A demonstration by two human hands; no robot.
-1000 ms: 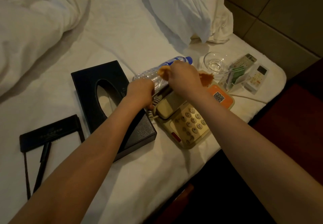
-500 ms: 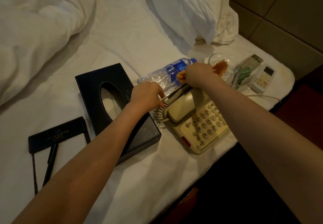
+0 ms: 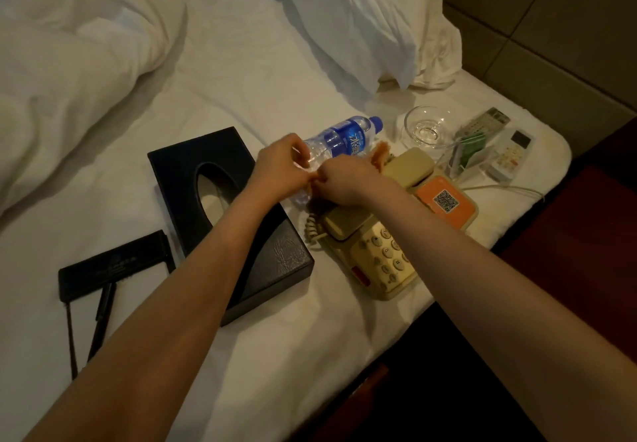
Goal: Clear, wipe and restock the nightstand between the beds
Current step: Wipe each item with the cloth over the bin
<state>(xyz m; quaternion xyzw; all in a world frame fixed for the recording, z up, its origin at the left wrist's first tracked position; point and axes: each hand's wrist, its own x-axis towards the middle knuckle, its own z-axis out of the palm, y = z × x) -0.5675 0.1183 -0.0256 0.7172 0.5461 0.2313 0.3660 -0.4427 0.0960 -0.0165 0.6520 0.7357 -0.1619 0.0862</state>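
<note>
My left hand [image 3: 279, 166] is closed over the clear lower part of a water bottle [image 3: 346, 136] with a blue label and cap, which lies on the white sheet. My right hand [image 3: 344, 183] touches the left and is shut on an orange cloth [image 3: 381, 155], whose end sticks out over the beige telephone [image 3: 372, 248]. The bottle's middle is hidden under both hands. A black tissue box [image 3: 193, 166] lies to the left of the hands.
On the bed [image 3: 275, 321] also lie an orange QR card [image 3: 446, 202], a glass ashtray [image 3: 427, 128], two remotes [image 3: 510, 154] beside a clear card stand [image 3: 467, 159], and a black notepad holder [image 3: 113, 266] with a pen [image 3: 101, 310]. A pillow [image 3: 372, 17] and duvet [image 3: 69, 45] lie behind. The bed edge drops at the right.
My right hand has drawn back from near the ashtray with the cloth and now meets my left hand, which rose from the phone cord onto the bottle.
</note>
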